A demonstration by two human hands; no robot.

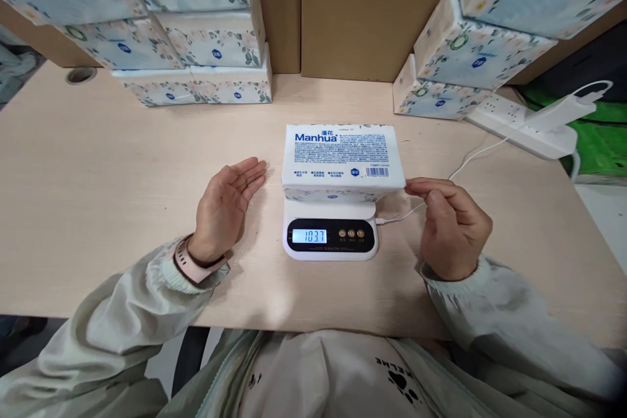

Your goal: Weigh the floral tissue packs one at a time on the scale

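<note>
A white-and-blue pack of tissues (341, 155) labelled "Manhua" lies flat on a white kitchen scale (331, 210), its printed back facing up. The lit display (309, 236) appears to read 103.7. To the left of the pack, my left hand (226, 206) is held apart from it, palm turned inward and fingers stretched out, holding nothing. My right hand (451, 225) is at the pack's right front corner, with its fingertips at or very near that corner; its fingers are extended and the thumb lies over them. Whether the fingertips touch the wrapper, I cannot tell.
Stacked tissue packs (215, 52) stand at the back left, and another stack (480, 59) at the back right. Behind is a brown cardboard panel (362, 13). A white cable (473, 163) runs from the scale to a power strip (524, 124). A cable hole (81, 75) is at the far left.
</note>
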